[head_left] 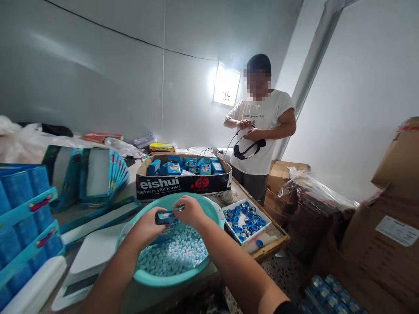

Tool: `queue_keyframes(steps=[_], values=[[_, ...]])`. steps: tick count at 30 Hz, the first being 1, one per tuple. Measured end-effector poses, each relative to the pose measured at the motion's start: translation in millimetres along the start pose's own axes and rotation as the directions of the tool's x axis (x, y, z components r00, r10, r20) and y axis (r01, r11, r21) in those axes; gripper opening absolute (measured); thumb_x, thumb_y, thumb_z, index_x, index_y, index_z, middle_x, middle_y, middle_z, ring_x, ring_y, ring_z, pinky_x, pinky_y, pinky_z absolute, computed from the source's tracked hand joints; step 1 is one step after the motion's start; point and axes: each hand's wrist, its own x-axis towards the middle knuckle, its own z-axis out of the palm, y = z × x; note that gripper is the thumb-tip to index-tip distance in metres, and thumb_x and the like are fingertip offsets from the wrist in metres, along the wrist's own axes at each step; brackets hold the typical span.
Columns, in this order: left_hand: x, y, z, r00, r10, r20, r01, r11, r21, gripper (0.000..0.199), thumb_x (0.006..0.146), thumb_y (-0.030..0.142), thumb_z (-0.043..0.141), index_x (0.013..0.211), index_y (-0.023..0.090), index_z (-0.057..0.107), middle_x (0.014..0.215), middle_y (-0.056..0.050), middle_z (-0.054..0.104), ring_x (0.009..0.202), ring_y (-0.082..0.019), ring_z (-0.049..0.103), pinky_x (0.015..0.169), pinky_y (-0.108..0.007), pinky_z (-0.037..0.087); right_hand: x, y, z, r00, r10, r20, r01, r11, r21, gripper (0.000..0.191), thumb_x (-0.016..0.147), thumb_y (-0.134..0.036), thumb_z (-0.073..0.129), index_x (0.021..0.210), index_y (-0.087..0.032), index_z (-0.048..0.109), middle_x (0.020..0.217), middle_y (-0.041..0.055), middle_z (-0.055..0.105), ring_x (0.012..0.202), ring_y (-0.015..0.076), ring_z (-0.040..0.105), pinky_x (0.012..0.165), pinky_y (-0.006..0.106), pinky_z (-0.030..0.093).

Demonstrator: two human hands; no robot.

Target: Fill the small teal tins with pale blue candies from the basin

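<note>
Over a turquoise basin (pixel 173 280) of small white and pale blue pellets (pixel 180 255), my left hand (pixel 148 227) is wrapped round a small dark blue box (pixel 164 217). My right hand (pixel 190 210) is closed at the box's right end, its fingertips pinching what looks like an edge or flap. Below the box, a blue printed piece (pixel 167 234) rests among the pellets, partly hidden, and I cannot make out its kind. Behind the basin, a black carton (pixel 183 185) holds several small blue boxes (pixel 173 168).
A white tray (pixel 244 241) of blue caps (pixel 248 222) sits right, with a loose cap (pixel 259 243) beside it. A white scale (pixel 78 279) and blue display boxes (pixel 26 218) stand left. A person (pixel 262 131) holds a black strap device behind the table. Cardboard boxes (pixel 369 248) are stacked right.
</note>
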Motion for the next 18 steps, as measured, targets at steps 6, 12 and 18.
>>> queue_keyframes(steps=[6, 12, 18], values=[[7, -9, -0.4, 0.999, -0.009, 0.046, 0.009, 1.0, -0.01, 0.048, 0.052, 0.037, 0.073, 0.097, 0.02, 0.067, 0.086, -0.008, 0.078, 0.086, -0.037, 0.075, 0.074, -0.041, 0.058, 1, -5, -4, 0.992, 0.111, 0.063, -0.106, 0.992, -0.067, 0.006, 0.077, -0.019, 0.085, 0.078, -0.022, 0.08, 0.079, 0.0003, 0.074, 0.078, 0.0183, 0.066, 0.07, 0.025, 0.047], [9, -12, 0.1, 0.998, -0.038, 0.041, 0.043, 0.992, -0.117, 0.052, 0.049, 0.037, 0.074, 0.098, 0.018, 0.068, 0.088, -0.008, 0.078, 0.09, -0.034, 0.076, 0.076, -0.037, 0.06, -1, -13, -8, 0.999, 0.005, 0.054, 0.007, 0.973, -0.231, 0.004, 0.081, -0.019, 0.083, 0.084, -0.017, 0.084, 0.083, 0.0036, 0.074, 0.077, 0.0149, 0.062, 0.068, 0.023, 0.042], [7, -10, -3.1, 0.998, -0.02, 0.06, 0.021, 1.0, -0.006, 0.048, 0.051, 0.031, 0.068, 0.097, 0.019, 0.07, 0.09, -0.008, 0.079, 0.092, -0.035, 0.077, 0.078, -0.038, 0.061, -2, -20, -6, 0.991, 0.057, 0.124, -0.028, 0.974, -0.227, 0.007, 0.078, -0.015, 0.082, 0.084, -0.018, 0.081, 0.078, -0.0001, 0.074, 0.073, 0.0146, 0.063, 0.063, 0.022, 0.042]])
